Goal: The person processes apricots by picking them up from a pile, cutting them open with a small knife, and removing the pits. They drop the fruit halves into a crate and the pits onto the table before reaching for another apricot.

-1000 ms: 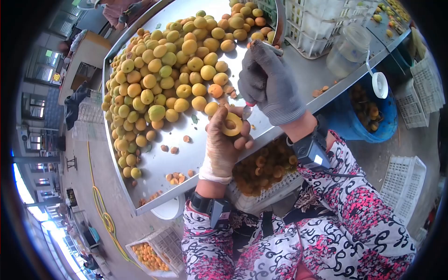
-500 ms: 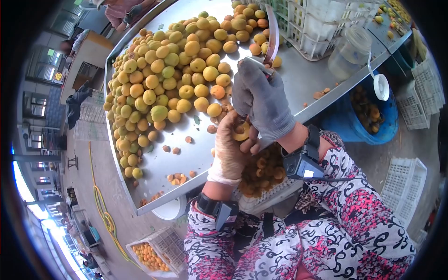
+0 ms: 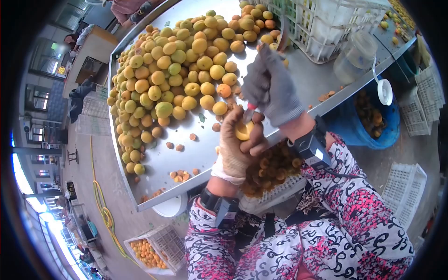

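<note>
1. My left fingers (image 3: 257,135) curl around a cut fruit (image 3: 243,132), thumb against its side, just over the near edge of the counter (image 3: 205,156).
2. My right fingers (image 3: 259,70) are closed tightly round a small tool (image 3: 250,110); its red part shows below my fist and its metal tip meets the fruit beside my left thumb.
3. To do this well, I reckon I should cradle the soft flesh without squeezing, keep the tip shallow, angle it away from that thumb, and turn the fruit rather than force the tool.
4. Beneath the near edge sits a crate of fruit (image 3: 275,170); to its right, beyond that edge, stands a blue tub (image 3: 392,134).
5. Small brown pieces (image 3: 180,175), perhaps pits, lie toward the near-left corner.
6. The pile of whole fruit (image 3: 177,70) spreads along the left edge and toward the far edge, where a white crate (image 3: 322,32) stands farther right.
7. Past the far edge, another person's sleeve (image 3: 123,10) shows.
8. I can read no brand: the mark on my left wrist device (image 3: 226,213) is blurred, and the distant yellow sign (image 3: 61,70) is too small.
</note>
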`<action>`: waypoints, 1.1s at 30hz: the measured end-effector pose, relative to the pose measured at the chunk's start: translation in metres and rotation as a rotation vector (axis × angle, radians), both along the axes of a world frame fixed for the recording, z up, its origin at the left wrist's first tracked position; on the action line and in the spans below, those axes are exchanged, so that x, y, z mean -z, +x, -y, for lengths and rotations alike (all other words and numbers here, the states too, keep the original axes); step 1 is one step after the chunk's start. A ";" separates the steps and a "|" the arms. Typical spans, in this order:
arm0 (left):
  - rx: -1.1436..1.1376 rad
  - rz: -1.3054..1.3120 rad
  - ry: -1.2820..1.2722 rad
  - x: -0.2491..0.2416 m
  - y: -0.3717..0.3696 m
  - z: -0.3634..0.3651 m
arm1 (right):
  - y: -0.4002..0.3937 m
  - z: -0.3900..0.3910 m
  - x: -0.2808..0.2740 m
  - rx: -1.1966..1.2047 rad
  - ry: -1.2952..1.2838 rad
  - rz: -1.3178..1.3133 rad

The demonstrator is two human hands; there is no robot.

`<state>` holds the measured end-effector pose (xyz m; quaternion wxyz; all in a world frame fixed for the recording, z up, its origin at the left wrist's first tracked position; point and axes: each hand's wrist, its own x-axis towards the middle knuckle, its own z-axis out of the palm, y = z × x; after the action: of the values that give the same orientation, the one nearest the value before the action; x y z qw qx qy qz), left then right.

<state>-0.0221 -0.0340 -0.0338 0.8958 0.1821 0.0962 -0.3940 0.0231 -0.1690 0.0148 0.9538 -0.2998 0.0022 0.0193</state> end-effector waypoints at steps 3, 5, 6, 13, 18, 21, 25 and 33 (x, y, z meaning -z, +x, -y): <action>-0.237 0.118 0.316 -0.001 0.008 -0.008 | 0.009 0.022 0.005 0.135 -0.124 0.125; -0.369 0.161 0.385 0.008 0.015 -0.024 | 0.012 0.037 0.021 0.055 -0.124 0.211; -0.364 0.184 0.409 0.011 0.020 -0.035 | 0.010 0.035 0.022 0.069 -0.116 0.164; -0.097 0.461 0.333 -0.008 -0.003 -0.047 | 0.008 0.050 0.023 -0.102 -0.094 0.106; 0.374 0.398 0.817 -0.035 -0.047 -0.024 | -0.017 0.042 -0.001 0.087 -0.405 0.031; 0.616 0.310 0.790 -0.020 -0.055 -0.014 | -0.032 0.044 -0.022 0.063 -0.400 -0.190; 0.752 0.307 0.755 0.058 -0.070 -0.025 | -0.030 0.054 -0.010 -0.044 -0.246 -0.144; 0.497 1.585 1.733 0.190 -0.049 -0.096 | -0.020 0.062 0.009 -0.067 -0.226 0.137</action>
<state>-0.0710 0.0617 -0.2243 0.1848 0.9298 -0.2864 -0.1387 0.0033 -0.2309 0.0061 0.9107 -0.4059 -0.0708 0.0300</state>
